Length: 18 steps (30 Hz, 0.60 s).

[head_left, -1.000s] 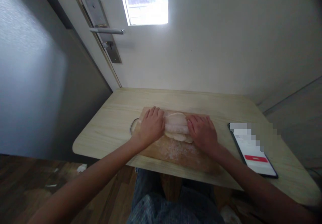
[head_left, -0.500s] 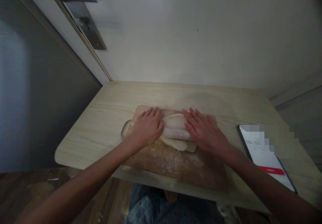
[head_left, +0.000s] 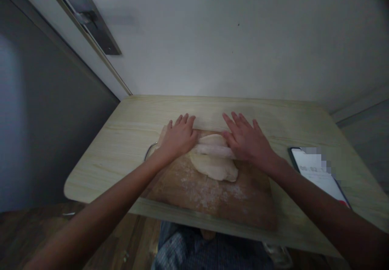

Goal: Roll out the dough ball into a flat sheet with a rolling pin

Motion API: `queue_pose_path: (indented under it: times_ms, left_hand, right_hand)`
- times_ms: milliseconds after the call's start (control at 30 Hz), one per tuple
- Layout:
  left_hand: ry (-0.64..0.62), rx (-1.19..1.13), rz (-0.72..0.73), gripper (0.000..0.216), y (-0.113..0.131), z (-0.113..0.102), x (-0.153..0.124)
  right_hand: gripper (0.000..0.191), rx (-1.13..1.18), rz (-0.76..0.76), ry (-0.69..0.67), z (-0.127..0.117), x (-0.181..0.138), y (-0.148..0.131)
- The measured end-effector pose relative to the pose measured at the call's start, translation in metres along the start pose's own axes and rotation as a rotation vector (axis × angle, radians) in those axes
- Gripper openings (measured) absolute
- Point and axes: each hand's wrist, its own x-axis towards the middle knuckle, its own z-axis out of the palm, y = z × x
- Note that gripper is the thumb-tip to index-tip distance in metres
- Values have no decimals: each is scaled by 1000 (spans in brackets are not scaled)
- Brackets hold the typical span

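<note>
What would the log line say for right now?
left hand: flat on pale rolling pin | right hand: flat on same pin | pin: across flat pale dough | dough: on floured brown wooden board

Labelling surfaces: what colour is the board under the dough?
The board is reddish-brown wood; the head view shows it best.

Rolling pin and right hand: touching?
Touching. Head view: the right hand lies palm-down, fingers spread, on the right end of the rolling pin, no gap visible; it rests across the dough.

1 left hand (head_left: 179, 139), 1 right hand (head_left: 247, 143), 1 rolling pin (head_left: 212, 150), 1 dough sheet (head_left: 215, 169), 1 board (head_left: 221, 201), 1 phone (head_left: 317, 175).
</note>
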Motion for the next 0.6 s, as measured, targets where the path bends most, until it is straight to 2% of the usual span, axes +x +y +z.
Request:
queue_pose_path:
  times_ms: [167, 300, 467, 600]
  left_hand:
    - [163, -37, -32, 40, -1, 1, 7]
    - [198, -18, -38, 38, 0, 1, 2]
    - [297, 39, -30, 38, 8, 5, -23]
    - [300, 64, 26, 41, 11, 8, -53]
  right_hand:
    - [53, -13, 42, 114, -4, 3, -3]
    - [50, -11, 63, 163, -5, -6, -7]
    - [49, 6, 77, 179, -3, -27, -15]
    - [43, 12, 55, 173, -1, -49, -25]
